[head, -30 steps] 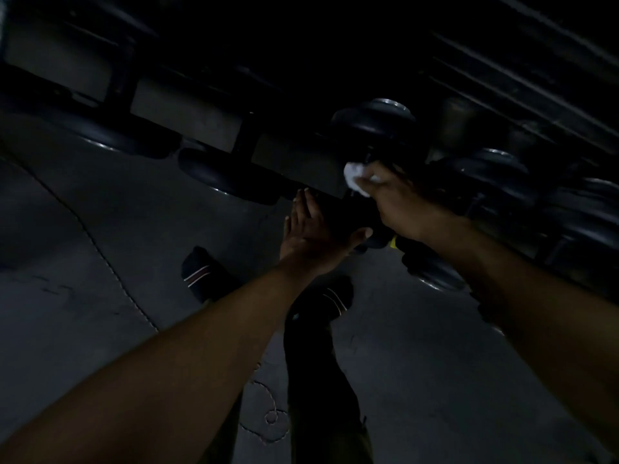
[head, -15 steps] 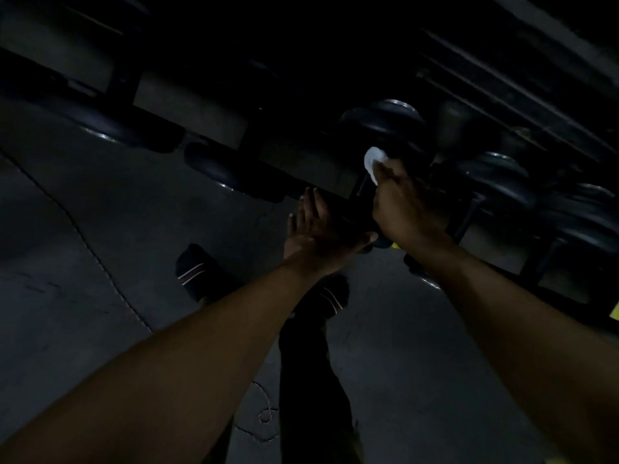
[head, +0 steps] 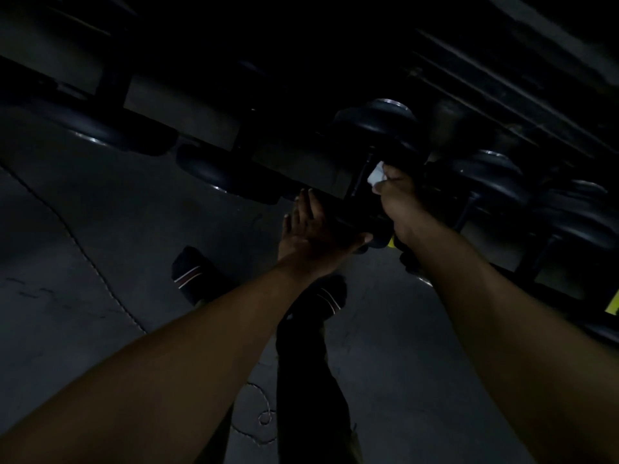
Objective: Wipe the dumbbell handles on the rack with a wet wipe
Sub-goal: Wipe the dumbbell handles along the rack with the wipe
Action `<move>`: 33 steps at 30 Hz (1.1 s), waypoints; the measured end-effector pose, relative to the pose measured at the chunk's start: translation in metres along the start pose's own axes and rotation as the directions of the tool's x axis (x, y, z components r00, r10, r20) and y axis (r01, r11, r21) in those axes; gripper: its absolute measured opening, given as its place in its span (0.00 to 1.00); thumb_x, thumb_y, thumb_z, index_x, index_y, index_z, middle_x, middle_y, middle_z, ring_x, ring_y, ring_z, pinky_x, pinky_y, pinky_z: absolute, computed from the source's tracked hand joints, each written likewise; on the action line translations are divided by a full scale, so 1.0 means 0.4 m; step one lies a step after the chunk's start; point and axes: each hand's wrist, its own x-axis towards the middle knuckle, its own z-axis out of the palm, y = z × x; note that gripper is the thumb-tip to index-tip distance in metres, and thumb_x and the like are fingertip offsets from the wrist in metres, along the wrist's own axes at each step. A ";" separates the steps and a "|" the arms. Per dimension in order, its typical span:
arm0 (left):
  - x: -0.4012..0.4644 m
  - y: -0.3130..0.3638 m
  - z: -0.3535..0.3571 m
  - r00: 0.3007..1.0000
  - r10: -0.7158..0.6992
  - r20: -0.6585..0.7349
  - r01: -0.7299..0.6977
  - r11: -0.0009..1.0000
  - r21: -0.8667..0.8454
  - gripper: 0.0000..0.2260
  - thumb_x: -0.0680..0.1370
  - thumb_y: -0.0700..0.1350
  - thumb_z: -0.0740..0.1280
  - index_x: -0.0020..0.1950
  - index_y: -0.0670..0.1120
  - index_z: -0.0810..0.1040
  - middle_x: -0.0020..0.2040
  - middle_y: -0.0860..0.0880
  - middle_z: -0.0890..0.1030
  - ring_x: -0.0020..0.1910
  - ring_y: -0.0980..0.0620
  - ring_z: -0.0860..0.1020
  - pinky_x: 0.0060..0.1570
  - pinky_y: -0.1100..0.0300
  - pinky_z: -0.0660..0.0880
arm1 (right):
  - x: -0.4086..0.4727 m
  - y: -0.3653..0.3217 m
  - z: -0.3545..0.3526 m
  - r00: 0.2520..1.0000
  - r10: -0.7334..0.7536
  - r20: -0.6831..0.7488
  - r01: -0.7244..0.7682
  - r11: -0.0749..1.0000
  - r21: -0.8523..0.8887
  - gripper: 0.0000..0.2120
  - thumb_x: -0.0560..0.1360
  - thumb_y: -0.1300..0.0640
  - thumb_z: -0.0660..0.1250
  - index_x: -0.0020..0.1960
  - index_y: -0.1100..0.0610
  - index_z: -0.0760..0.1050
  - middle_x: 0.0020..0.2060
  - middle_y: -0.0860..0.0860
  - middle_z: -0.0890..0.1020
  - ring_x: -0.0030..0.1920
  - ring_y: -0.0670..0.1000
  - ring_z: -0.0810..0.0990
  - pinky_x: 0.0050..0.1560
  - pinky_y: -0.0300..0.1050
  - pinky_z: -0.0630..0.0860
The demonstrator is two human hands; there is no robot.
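Head view: the right hand (head: pixel 398 195) pinches the white wipe (head: pixel 375 174) against a dumbbell (head: pixel 375 128) handle on the dark rack (head: pixel 201 125), likely to scrub it. The left hand (head: pixel 308 229), fingers straight, presses the dumbbell's near end, seemingly steadying it.

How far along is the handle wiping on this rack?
Done: nothing can be confirmed; it is too dark to tell wiped handles. In hand: the right hand holds the white wet wipe at one dumbbell, the left hand flat against it. Left: apparently the neighbouring dumbbells.
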 end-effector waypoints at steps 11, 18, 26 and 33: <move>0.007 0.000 0.005 1.000 -0.013 -0.013 0.013 1.000 0.009 0.60 0.68 0.75 0.67 0.82 0.43 0.38 0.83 0.46 0.41 0.82 0.49 0.41 0.80 0.47 0.45 | 0.017 0.006 -0.043 0.981 0.112 0.158 -0.101 0.992 -0.075 0.13 0.79 0.70 0.58 0.60 0.70 0.75 0.47 0.57 0.75 0.39 0.47 0.72 0.38 0.33 0.70; 0.000 0.003 0.002 0.999 -0.006 -0.043 0.006 1.000 0.002 0.60 0.68 0.74 0.68 0.82 0.43 0.40 0.84 0.45 0.44 0.82 0.48 0.44 0.80 0.46 0.46 | 0.023 0.041 -0.019 0.960 0.220 0.176 -0.207 0.974 -0.086 0.15 0.78 0.63 0.66 0.65 0.62 0.75 0.55 0.56 0.78 0.56 0.55 0.77 0.50 0.45 0.77; 0.001 -0.003 0.003 0.999 0.014 -0.044 -0.013 1.000 0.027 0.59 0.68 0.75 0.66 0.82 0.42 0.40 0.84 0.45 0.43 0.82 0.49 0.42 0.80 0.46 0.46 | 0.066 0.018 -0.040 0.952 0.195 0.236 -0.269 0.901 0.341 0.21 0.76 0.74 0.54 0.63 0.58 0.73 0.43 0.51 0.76 0.42 0.48 0.74 0.46 0.40 0.72; -0.002 -0.002 0.002 0.999 0.013 -0.046 -0.012 1.000 0.019 0.59 0.68 0.75 0.66 0.82 0.43 0.40 0.84 0.45 0.44 0.82 0.49 0.43 0.80 0.46 0.46 | 0.065 0.068 -0.040 0.947 0.188 0.260 -0.243 0.950 0.196 0.19 0.77 0.68 0.60 0.63 0.52 0.74 0.51 0.51 0.80 0.50 0.51 0.78 0.45 0.43 0.76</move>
